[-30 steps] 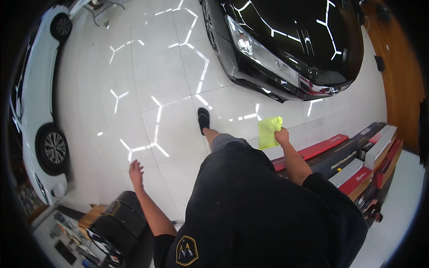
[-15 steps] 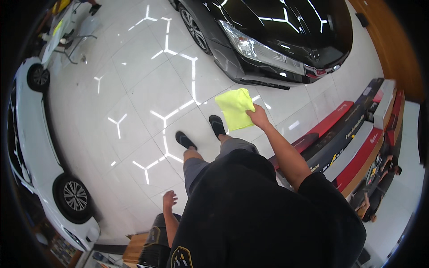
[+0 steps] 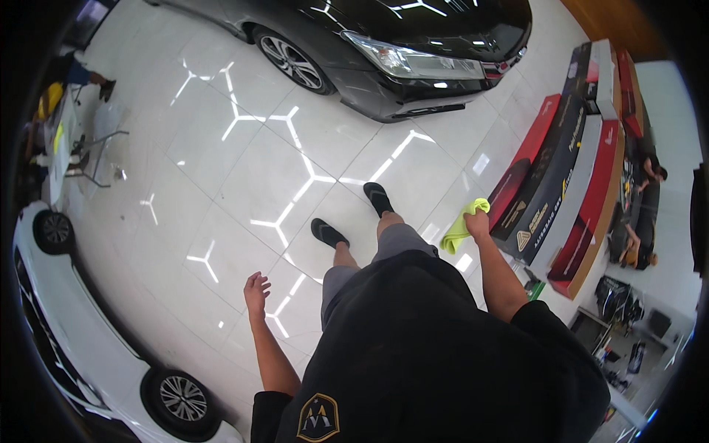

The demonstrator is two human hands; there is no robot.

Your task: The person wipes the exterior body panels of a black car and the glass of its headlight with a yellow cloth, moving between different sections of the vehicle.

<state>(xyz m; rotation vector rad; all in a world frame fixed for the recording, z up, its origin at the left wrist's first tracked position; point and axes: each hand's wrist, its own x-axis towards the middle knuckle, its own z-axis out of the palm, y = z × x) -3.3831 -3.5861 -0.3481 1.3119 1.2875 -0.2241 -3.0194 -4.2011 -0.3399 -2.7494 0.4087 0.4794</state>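
Observation:
A bright yellow-green cloth (image 3: pixel 456 232) hangs bunched from my right hand (image 3: pixel 478 221), whose fingers are closed round its upper part. The cloth is held out over the floor, beside the row of long boxes. My left hand (image 3: pixel 256 292) hangs low at my left side, holding nothing, its fingers loosely curled and apart. Below it lies only glossy tile floor (image 3: pixel 244 177). Ahead of my feet stands a black car (image 3: pixel 413 63), its headlight and front wheel turned toward me and neither hand touching it.
Long red, black and white boxes (image 3: pixel 543 184) line my right side. A white car (image 3: pixel 111 325) is parked on the left. At the far left, a person (image 3: pixel 88 76) is by a light-topped folding table (image 3: pixel 60 151). Equipment (image 3: pixel 628 347) stands at the lower right.
The cloth has gone from spread flat to bunched and hanging, and has moved right with my right hand. My left arm has swung outward. The view has shifted, bringing the boxes closer.

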